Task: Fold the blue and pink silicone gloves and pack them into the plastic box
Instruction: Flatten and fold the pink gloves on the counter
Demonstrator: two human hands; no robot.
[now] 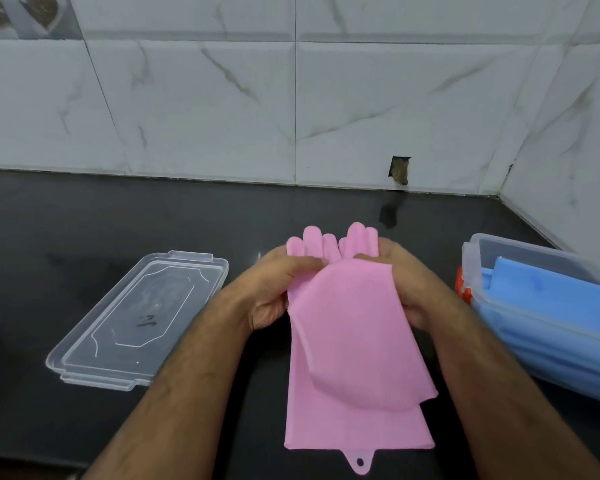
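The pink silicone gloves (354, 368) lie stacked on the black counter in the middle, cuffs toward me and fingers pointing at the wall. My left hand (274, 289) grips their left side near the palm. My right hand (406, 282) grips the right side, and one cuff is doubled up toward the fingers between the two hands. The clear plastic box (478, 251) stands at the right edge. Folded blue gloves (551, 306) fill it.
The box's clear lid (136, 323) lies flat on the counter to the left. A small orange part (463, 285) shows beside the box. White marble-look tiles (291, 98) form the wall behind and at the right corner.
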